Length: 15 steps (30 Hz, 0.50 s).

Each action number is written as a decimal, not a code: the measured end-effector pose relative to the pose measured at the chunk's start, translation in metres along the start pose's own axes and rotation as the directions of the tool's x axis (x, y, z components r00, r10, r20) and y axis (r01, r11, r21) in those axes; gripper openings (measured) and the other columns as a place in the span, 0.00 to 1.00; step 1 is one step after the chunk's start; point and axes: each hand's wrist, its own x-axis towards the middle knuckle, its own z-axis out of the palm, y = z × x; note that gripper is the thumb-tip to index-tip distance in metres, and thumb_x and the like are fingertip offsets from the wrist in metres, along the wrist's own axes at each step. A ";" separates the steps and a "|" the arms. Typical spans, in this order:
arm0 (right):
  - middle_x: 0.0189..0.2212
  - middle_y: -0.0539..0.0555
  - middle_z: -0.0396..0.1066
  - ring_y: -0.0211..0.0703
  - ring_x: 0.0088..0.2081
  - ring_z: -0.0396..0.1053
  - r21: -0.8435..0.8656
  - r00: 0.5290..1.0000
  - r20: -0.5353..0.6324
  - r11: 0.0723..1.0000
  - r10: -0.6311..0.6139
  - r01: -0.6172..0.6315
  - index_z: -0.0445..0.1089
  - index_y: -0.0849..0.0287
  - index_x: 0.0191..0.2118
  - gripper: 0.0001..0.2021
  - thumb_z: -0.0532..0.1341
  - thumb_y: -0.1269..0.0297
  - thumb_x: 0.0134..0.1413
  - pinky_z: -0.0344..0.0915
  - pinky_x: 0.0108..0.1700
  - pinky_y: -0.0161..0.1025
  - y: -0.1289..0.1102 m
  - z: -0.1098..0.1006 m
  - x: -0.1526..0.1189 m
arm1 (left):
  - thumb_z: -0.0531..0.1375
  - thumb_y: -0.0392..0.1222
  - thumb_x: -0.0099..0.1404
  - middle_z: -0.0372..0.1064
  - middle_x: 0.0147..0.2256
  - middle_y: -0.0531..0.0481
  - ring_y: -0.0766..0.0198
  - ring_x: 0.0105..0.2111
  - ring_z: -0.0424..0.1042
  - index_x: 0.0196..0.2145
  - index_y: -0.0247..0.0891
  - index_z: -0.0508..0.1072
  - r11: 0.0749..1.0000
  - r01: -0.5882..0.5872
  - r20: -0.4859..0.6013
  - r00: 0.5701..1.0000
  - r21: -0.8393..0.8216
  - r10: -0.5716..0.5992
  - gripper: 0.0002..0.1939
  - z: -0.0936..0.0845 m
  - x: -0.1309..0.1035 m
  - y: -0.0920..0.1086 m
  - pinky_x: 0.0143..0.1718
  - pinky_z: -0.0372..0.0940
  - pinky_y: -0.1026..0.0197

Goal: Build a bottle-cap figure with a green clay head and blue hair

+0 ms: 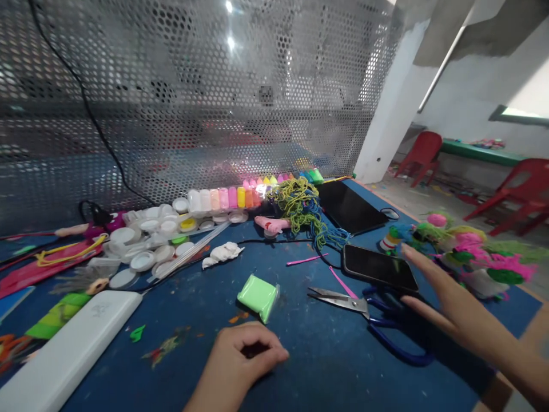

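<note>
My left hand (246,361) rests low over the blue table, thumb and fingertips pressed together in a curl; whether anything small is between them is hidden. Just beyond it lies a light green packet (258,296). On the right, my right hand (446,300) has its fingers spread, close to the right end of a black phone (380,267) and above the blue handles of the scissors (355,303). The scissors lie with their blades pointing left, slightly apart. Two pink sticks (342,281) lie between the packet and the phone.
A white power strip-like box (81,349) lies at the left. Behind are clear lids (143,260), a row of coloured clay (223,198), tangled yarn (300,206) and a black tablet (351,207). Yarn-haired figures (480,257) stand right. A perforated metal panel (193,103) closes the back.
</note>
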 end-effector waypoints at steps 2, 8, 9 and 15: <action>0.67 0.58 0.45 0.61 0.63 0.52 -0.012 0.996 0.087 1.000 -0.012 0.013 0.32 0.45 0.67 0.36 0.53 0.53 0.60 0.57 0.60 0.62 0.006 0.004 -0.012 | 0.64 0.46 0.47 0.68 0.16 0.52 0.66 0.19 0.64 0.17 0.38 0.75 0.995 0.084 0.006 0.996 -0.053 -0.084 0.10 0.001 0.000 0.003 0.23 0.59 0.64; 0.67 0.61 0.44 0.57 0.65 0.48 0.023 0.989 0.147 1.000 -0.013 0.009 0.38 0.53 0.67 0.34 0.53 0.50 0.61 0.52 0.63 0.58 0.008 0.006 0.019 | 0.62 0.49 0.50 0.71 0.19 0.51 0.66 0.20 0.67 0.21 0.37 0.76 0.987 0.119 -0.013 0.993 -0.108 -0.121 0.12 0.004 0.001 0.003 0.23 0.61 0.65; 0.65 0.63 0.47 0.57 0.64 0.50 0.027 0.981 0.194 0.999 -0.026 0.021 0.40 0.56 0.66 0.35 0.53 0.49 0.60 0.53 0.63 0.58 0.006 0.007 0.027 | 0.62 0.49 0.51 0.71 0.20 0.51 0.66 0.20 0.67 0.22 0.37 0.76 0.988 0.109 -0.017 0.994 -0.108 -0.111 0.12 0.004 0.001 0.003 0.23 0.61 0.65; 0.60 0.68 0.56 0.60 0.60 0.57 0.050 0.954 0.295 0.998 -0.048 0.035 0.46 0.65 0.65 0.41 0.58 0.44 0.53 0.57 0.60 0.58 0.005 0.009 0.055 | 0.64 0.48 0.50 0.69 0.18 0.53 0.67 0.20 0.66 0.22 0.36 0.74 0.992 0.090 -0.041 0.995 -0.087 -0.094 0.11 0.006 -0.002 0.002 0.24 0.61 0.66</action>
